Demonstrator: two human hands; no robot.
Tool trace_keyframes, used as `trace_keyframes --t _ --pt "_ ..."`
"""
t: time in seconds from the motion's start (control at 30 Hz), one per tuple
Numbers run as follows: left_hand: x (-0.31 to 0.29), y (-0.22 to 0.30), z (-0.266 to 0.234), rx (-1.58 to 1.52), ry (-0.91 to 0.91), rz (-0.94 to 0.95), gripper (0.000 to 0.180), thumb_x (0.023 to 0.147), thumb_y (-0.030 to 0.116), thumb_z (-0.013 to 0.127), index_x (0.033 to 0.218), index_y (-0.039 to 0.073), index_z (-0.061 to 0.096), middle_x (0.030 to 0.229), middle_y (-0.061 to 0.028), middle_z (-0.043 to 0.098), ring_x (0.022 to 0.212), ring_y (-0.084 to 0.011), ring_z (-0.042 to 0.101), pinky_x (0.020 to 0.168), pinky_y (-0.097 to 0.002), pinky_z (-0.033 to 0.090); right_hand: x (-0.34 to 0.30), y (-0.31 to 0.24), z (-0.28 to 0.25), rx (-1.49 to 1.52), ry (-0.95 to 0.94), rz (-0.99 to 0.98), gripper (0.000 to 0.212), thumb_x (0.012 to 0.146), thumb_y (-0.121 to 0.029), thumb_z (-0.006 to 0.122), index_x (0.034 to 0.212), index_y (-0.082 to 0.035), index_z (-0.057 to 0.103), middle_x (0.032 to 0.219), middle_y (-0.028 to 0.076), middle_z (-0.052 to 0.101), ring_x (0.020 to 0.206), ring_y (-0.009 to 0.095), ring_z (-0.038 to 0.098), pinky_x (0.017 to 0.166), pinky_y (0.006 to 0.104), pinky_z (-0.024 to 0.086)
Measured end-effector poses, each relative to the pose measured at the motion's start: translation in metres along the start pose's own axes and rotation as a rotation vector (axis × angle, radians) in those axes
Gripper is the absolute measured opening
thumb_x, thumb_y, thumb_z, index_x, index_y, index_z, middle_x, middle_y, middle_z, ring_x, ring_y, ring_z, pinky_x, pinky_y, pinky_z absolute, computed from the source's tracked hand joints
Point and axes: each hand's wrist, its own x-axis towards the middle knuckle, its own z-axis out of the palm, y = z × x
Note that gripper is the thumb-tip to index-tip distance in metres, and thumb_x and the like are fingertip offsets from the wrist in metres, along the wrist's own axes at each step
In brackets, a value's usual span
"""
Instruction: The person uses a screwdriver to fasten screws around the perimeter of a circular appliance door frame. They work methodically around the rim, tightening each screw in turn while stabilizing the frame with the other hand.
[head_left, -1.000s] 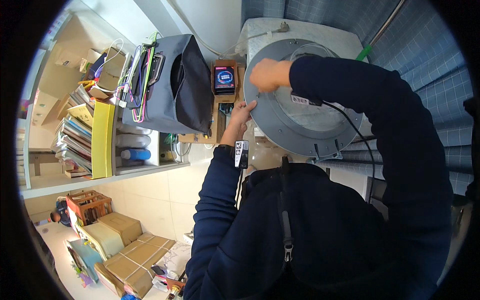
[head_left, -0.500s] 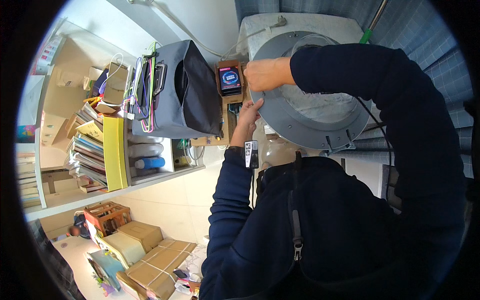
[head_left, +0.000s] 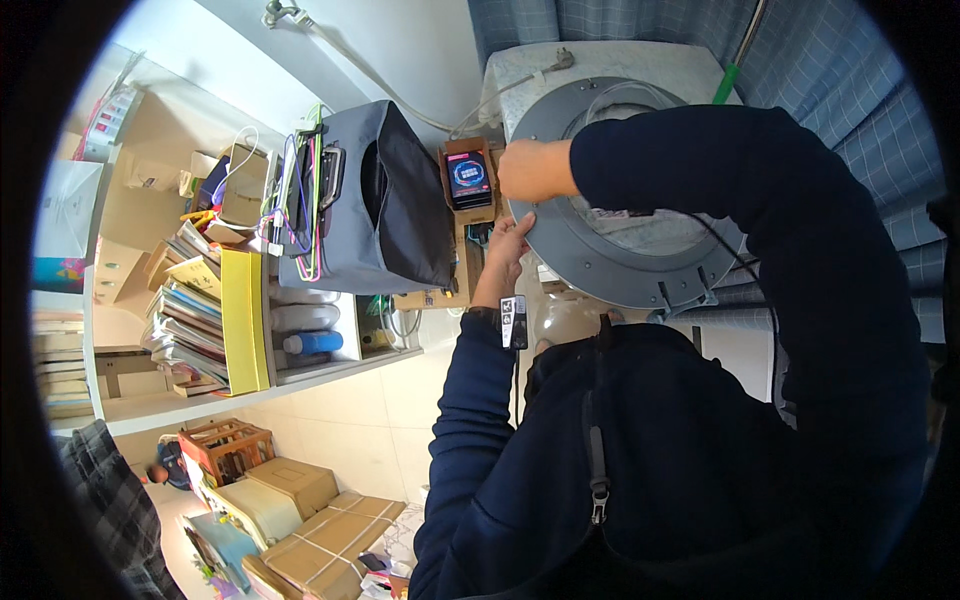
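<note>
A large grey ring (head_left: pixel 590 262), with small screws and a hinge-like bracket at its near right, lies over a cloth-covered surface. My left hand (head_left: pixel 507 250) grips its left edge, thumb on top and the other fingers underneath. Just above it, my right hand (head_left: pixel 532 170) is closed in a fist at the ring's upper left rim; whatever it holds is hidden. My right sleeve covers part of the ring. A clear round rim (head_left: pixel 620 92) shows inside the far side of the ring.
A cardboard box holding a dark packet (head_left: pixel 468 178) stands left of my hands, beside a dark fabric bin (head_left: pixel 400 215). Shelves with books (head_left: pixel 190 325) are at the left. A pale cloth (head_left: pixel 510 75) and a plug (head_left: pixel 563 60) are at the far side, blue curtains (head_left: pixel 850 70) at the right.
The whole view has shifted slightly, so things sit a little lower and further right. Both hands stay at the ring's left edge; my right fist has turned slightly.
</note>
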Motion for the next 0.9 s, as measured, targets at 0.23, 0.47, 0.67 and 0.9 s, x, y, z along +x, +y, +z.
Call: trace_keyframes --t 0.23,0.47,0.67,0.9 --pt "-0.006 0.001 0.006 -0.025 0.017 0.009 0.033 0.082 0.027 0.075 0.103 0.012 0.055 0.087 0.0027 0.063 0.072 -0.0087 0.058 0.069 -0.0250 0.044 0.002 -0.001 0.018 -0.104 0.112 -0.091 0.011 0.070 -0.017 0.066 0.077 -0.013 0.073 0.078 0.006 0.070 0.075 0.023 0.068 0.061 0.0357 0.053" --pt "-0.001 0.001 0.003 0.015 0.046 -0.025 0.040 0.081 0.023 0.075 0.109 0.008 0.051 0.094 -0.0040 0.065 0.082 -0.0157 0.062 0.072 -0.0318 0.048 0.003 -0.003 0.013 0.148 -0.034 0.234 0.013 0.072 -0.017 0.066 0.083 -0.012 0.073 0.084 0.006 0.071 0.082 0.024 0.069 0.065 0.0362 0.054" --pt "-0.004 0.006 0.001 0.012 0.004 -0.010 0.037 0.082 0.025 0.075 0.107 0.010 0.052 0.093 -0.0029 0.064 0.076 -0.0141 0.061 0.066 -0.0268 0.046 0.000 -0.005 0.009 0.097 -0.001 0.277 0.014 0.076 -0.017 0.063 0.085 -0.014 0.073 0.084 0.006 0.071 0.082 0.024 0.070 0.062 0.0369 0.054" --pt "-0.001 0.021 -0.005 0.185 -0.006 -0.045 0.026 0.079 0.028 0.076 0.091 0.012 0.060 0.072 0.0034 0.058 0.061 -0.0074 0.050 0.058 -0.0229 0.039 -0.039 0.019 -0.011 0.242 0.093 0.424 0.014 0.071 -0.021 0.065 0.075 -0.010 0.073 0.077 0.011 0.070 0.075 0.029 0.069 0.063 0.0397 0.053"
